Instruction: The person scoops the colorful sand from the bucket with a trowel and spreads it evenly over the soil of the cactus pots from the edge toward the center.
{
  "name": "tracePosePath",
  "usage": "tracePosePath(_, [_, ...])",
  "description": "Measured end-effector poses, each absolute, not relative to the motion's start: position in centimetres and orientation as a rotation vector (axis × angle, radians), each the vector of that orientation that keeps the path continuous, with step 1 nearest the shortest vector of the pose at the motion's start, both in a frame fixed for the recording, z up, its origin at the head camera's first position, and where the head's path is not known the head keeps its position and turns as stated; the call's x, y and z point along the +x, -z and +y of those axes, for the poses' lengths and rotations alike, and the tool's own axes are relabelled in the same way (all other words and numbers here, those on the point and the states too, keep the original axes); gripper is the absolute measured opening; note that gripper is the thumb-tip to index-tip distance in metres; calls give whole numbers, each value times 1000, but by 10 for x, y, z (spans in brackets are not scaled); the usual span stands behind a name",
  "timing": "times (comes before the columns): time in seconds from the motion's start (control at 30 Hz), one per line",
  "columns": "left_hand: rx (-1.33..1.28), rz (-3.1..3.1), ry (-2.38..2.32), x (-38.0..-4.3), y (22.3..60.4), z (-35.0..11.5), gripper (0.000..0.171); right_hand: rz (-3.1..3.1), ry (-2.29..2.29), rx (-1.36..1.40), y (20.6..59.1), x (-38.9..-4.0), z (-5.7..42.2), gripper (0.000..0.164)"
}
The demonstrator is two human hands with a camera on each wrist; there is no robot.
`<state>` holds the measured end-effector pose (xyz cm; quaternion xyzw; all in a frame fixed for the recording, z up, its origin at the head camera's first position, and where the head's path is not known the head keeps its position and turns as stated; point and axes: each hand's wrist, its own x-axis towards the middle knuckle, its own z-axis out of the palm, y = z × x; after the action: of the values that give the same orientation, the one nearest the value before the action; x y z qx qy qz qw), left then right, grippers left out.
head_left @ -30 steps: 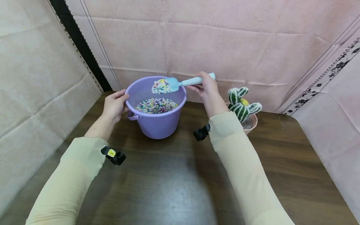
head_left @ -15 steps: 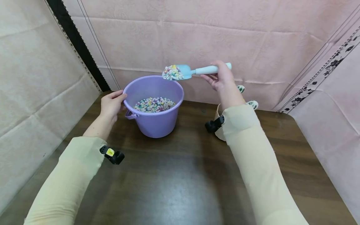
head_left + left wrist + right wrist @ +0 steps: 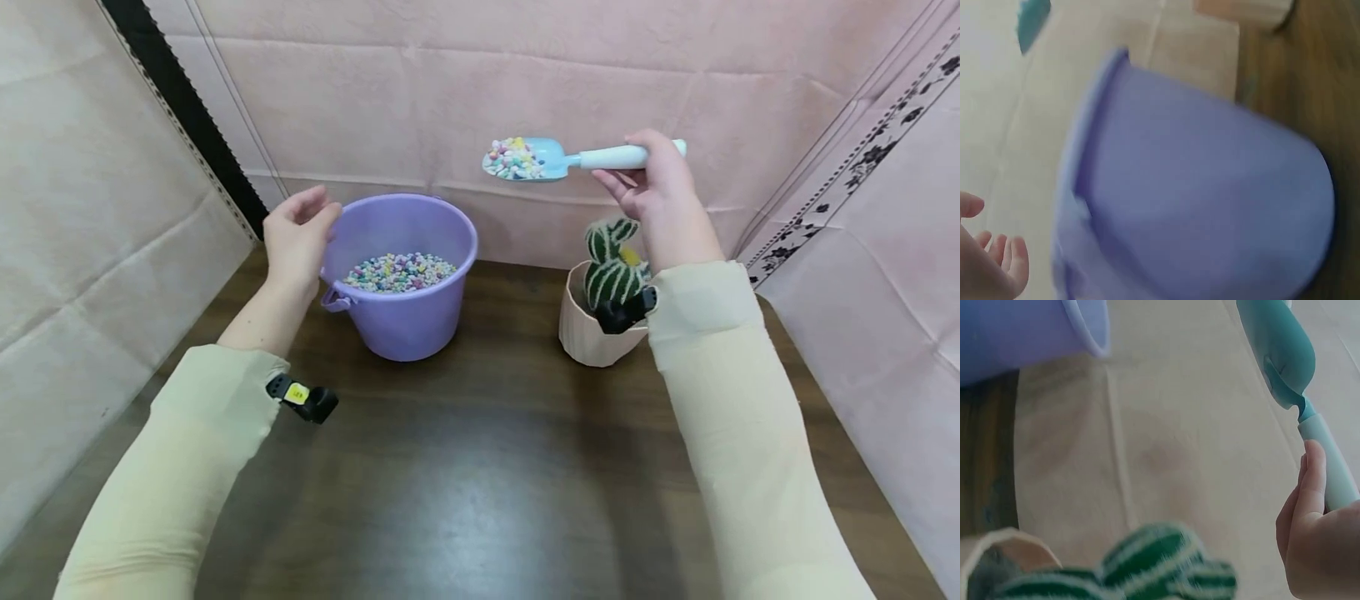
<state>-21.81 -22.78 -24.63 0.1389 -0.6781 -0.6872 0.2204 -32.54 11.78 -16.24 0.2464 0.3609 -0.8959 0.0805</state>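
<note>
The brown table (image 3: 465, 500) extends beneath your forearms; on it the purple bucket (image 3: 408, 325) stands upright, and well to its right, as you see it, stands the pale ribbed pot (image 3: 592, 340), bearing a green-and-white cactus (image 3: 611, 283); the blue scoop (image 3: 558, 158) is held nearly level above the table, its blade pointing left; your right hand (image 3: 660, 196) grips its handle; your left hand (image 3: 296, 237), fingers loosely bent and holding nothing, is just beside the bucket's rim; pastel beads (image 3: 513, 158) fill the scoop's blade, and similar ones lie inside the bucket.
</note>
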Motion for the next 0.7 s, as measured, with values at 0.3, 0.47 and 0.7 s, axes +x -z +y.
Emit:
tracePosePath(0.3, [113, -1844, 2268, -229, 229, -157, 45, 1026, 2721, 770, 158, -321, 173, 20])
tracePosePath(0.47, [14, -1950, 2340, -235, 235, -120, 45, 1002, 2752, 786, 163, -316, 201, 18])
tracePosePath(0.7, [-70, -2066, 2390, -241, 254, -77, 45, 940, 2795, 838, 170, -311, 236, 16])
